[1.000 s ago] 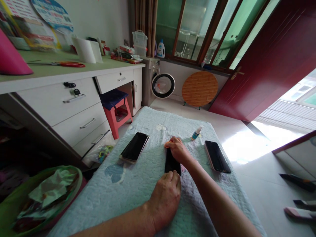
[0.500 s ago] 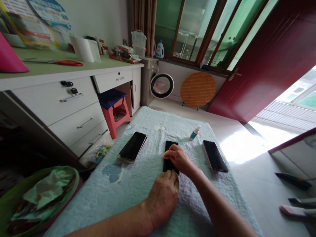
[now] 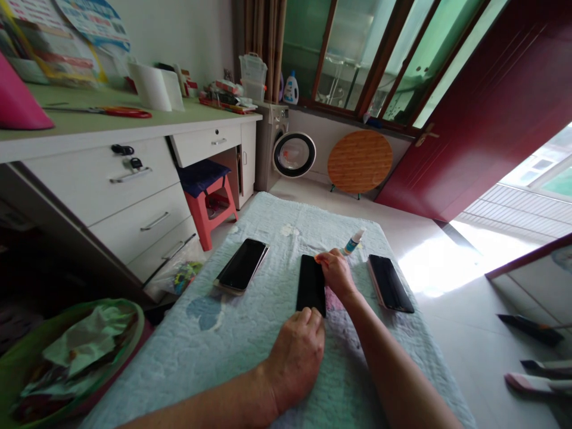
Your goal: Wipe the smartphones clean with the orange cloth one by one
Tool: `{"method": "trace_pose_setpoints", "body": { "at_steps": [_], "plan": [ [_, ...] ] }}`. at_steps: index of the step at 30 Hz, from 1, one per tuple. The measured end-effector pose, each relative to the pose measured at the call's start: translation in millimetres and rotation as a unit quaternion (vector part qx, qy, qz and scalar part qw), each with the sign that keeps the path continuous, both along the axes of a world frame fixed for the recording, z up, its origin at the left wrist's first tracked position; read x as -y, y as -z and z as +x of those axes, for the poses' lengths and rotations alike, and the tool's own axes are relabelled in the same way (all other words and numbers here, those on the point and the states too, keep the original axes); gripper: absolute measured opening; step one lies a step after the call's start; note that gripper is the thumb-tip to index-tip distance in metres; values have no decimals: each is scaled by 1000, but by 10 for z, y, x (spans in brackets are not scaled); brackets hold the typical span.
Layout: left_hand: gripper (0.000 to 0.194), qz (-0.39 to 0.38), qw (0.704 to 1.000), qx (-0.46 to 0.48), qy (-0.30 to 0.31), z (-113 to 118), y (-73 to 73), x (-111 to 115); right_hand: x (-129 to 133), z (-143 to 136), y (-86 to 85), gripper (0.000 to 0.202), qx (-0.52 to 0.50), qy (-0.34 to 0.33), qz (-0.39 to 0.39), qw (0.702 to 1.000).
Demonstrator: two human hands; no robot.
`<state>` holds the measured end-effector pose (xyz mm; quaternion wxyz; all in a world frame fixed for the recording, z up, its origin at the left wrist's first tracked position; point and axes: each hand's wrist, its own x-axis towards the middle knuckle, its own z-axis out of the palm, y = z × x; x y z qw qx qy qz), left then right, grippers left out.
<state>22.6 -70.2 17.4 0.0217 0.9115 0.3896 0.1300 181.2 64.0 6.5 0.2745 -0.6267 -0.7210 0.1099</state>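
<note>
A black smartphone (image 3: 310, 285) lies face up on the middle of a pale blue quilted cover. My left hand (image 3: 298, 351) is closed at its near end, fingertips pressed on that edge. At the far right corner, my right hand (image 3: 337, 274) pinches a small orange pad (image 3: 318, 258) against the screen; fingers hide most of the pad. To the left rests another dark-screened phone (image 3: 243, 265), on top of a pale flat object. A third phone (image 3: 390, 283) lies to the right. Just beyond my right hand stands a small spray bottle (image 3: 354, 242) with a blue label.
The quilted cover (image 3: 214, 369) spreads over the work surface. On the left are a desk with drawers (image 3: 134, 190), a red stool (image 3: 210, 208) and a waste bin (image 3: 138, 325). Beyond stand an open washing machine (image 3: 270, 131) and a round wooden tabletop (image 3: 360, 162).
My right hand has slid the orange pad from the phone's left side to its far right corner, uncovering more screen. My left hand has stayed at the near end.
</note>
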Motion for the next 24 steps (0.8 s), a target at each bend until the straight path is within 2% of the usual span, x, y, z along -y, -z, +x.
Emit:
{"method": "trace_pose_setpoints", "body": {
  "at_steps": [6, 16, 21, 24],
  "plan": [
    [21, -84, 995, 43, -6, -61, -74, -134, 199, 28, -101, 20, 1, -43, -30, 999],
    [22, -135, 985, 111, 5, -181, -42, -376, 616, -62, -240, 23, 5, -134, -87, 987],
    [14, -122, 983, 114, -74, -247, -51, -440, 772, -50, -383, 23, 4, -171, -148, 974],
    [31, -121, 979, 117, -118, -291, -35, -480, 796, -11, -427, 25, -8, -187, -177, 966]
  ]
}}
